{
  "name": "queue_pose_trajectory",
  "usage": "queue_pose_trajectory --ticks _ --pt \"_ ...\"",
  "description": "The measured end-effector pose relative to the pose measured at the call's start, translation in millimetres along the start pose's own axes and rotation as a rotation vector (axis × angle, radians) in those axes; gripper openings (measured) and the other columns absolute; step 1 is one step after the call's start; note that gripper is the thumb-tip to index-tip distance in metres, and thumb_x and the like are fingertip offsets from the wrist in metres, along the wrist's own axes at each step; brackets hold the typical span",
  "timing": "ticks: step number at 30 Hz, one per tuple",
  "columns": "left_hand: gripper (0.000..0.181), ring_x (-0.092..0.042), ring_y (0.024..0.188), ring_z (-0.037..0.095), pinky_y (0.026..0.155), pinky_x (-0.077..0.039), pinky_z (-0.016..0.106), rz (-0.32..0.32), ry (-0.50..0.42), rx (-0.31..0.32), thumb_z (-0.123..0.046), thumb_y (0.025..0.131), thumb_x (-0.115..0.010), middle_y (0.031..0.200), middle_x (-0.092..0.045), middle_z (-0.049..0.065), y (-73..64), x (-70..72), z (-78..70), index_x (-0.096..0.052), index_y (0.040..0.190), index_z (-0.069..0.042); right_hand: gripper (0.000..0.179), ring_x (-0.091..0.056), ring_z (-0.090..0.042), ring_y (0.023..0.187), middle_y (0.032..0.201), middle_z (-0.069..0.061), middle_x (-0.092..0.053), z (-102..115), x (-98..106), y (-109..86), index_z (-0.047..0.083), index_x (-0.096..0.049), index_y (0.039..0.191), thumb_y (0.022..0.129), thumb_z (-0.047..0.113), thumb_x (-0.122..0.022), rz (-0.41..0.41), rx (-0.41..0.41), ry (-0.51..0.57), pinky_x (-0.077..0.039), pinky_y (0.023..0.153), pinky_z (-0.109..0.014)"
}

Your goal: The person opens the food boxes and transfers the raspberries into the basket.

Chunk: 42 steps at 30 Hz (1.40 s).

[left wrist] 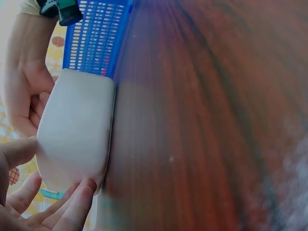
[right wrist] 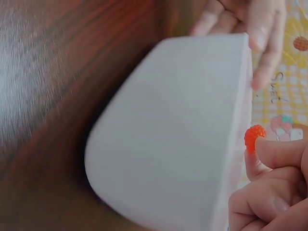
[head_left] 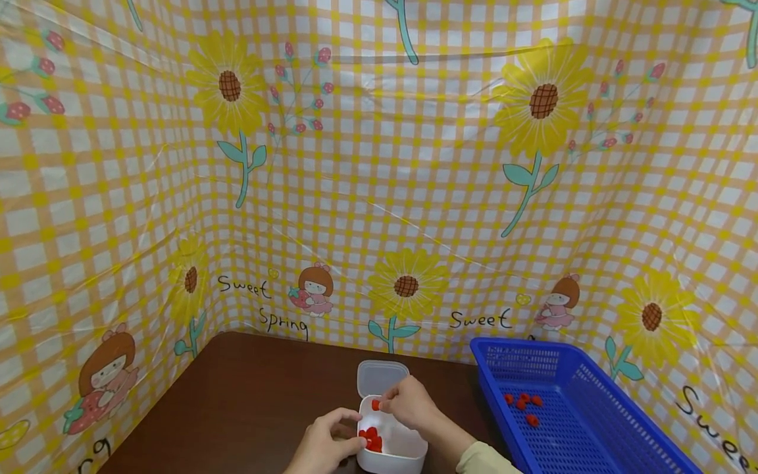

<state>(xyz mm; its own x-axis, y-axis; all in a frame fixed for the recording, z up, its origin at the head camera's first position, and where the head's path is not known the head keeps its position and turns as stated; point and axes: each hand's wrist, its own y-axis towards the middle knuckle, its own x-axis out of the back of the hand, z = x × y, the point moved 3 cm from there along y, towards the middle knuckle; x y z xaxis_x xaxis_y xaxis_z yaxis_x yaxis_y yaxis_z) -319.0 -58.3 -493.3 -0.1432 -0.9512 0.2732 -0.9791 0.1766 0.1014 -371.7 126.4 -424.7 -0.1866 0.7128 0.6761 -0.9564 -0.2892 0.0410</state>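
Note:
A white plastic box [head_left: 408, 454] stands on the table, with several red raspberries [head_left: 372, 440] lying inside at its near left. My left hand [head_left: 328, 442] holds the box's left side, its thumb at the rim and fingers against the outer wall. Between thumb and forefinger, my right hand [head_left: 412, 403] pinches one raspberry [right wrist: 252, 138] over the far part of the box. The box's wall [left wrist: 77, 125] fills much of the left wrist view. A translucent lid [head_left: 381, 376] lies folded back behind the box.
On the right, a blue plastic basket [head_left: 583, 355] holds several more raspberries [head_left: 522, 401] near its left side. Brown wood-grain table [head_left: 254, 395] extends to the left. A checked cloth [head_left: 379, 164] with sunflowers hangs around the back and sides.

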Motion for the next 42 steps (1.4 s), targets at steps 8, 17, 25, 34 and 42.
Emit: queue_pose_trajectory --ticks 8,17,25,34,42 --pt "0.036 -0.066 0.085 0.021 0.072 -0.056 0.041 -0.013 0.009 0.021 -0.022 0.084 -0.081 0.092 -0.072 0.005 1.1 0.0 -2.7 -0.069 0.118 -0.013 0.008 -0.062 -0.018 0.081 0.094 -0.009 -0.074 -1 29 2.6 -0.001 -0.078 0.088 0.086 0.005 -0.074 -0.029 -0.030 -0.002 -0.053 0.066 -0.035" --pt "0.035 -0.066 0.087 0.022 0.072 -0.056 0.042 -0.008 0.014 0.029 -0.022 0.084 -0.082 0.093 -0.072 0.005 1.5 -0.4 -1.7 -0.070 0.116 -0.014 0.011 -0.030 -0.011 0.049 0.069 0.000 -0.064 -10 57 4.0 0.000 -0.077 0.094 0.091 0.006 -0.069 -0.078 -0.101 0.052 -0.026 0.046 -0.025" --pt "0.034 -0.066 0.087 0.020 0.071 -0.055 0.038 -0.004 0.009 0.017 -0.023 0.083 -0.082 0.092 -0.072 0.004 0.3 0.2 -2.6 -0.070 0.114 -0.015 0.012 -0.021 -0.008 0.044 0.051 0.007 -0.029 -23 91 2.4 0.001 -0.076 0.097 0.093 0.008 -0.066 -0.149 -0.136 0.061 -0.021 0.043 -0.023" --pt "0.034 -0.066 0.088 0.021 0.072 -0.056 0.040 -0.004 0.004 0.026 -0.023 0.083 -0.082 0.094 -0.072 0.004 0.3 -0.4 -1.5 -0.070 0.114 -0.016 0.020 -0.024 -0.008 0.044 0.055 0.007 -0.040 -46 132 1.3 -0.002 -0.074 0.107 0.096 0.010 -0.063 -0.186 -0.161 0.025 -0.025 0.043 -0.023" --pt "0.035 -0.065 0.085 0.019 0.069 -0.055 0.036 -0.010 -0.008 0.032 -0.022 0.084 -0.081 0.091 -0.071 0.004 -1.8 0.2 -2.3 -0.069 0.116 -0.015 0.026 -0.029 -0.010 0.047 0.062 0.003 -0.051 -69 163 -1.4 -0.004 -0.071 0.116 0.099 0.012 -0.060 -0.174 -0.190 -0.039 -0.031 0.046 -0.027"
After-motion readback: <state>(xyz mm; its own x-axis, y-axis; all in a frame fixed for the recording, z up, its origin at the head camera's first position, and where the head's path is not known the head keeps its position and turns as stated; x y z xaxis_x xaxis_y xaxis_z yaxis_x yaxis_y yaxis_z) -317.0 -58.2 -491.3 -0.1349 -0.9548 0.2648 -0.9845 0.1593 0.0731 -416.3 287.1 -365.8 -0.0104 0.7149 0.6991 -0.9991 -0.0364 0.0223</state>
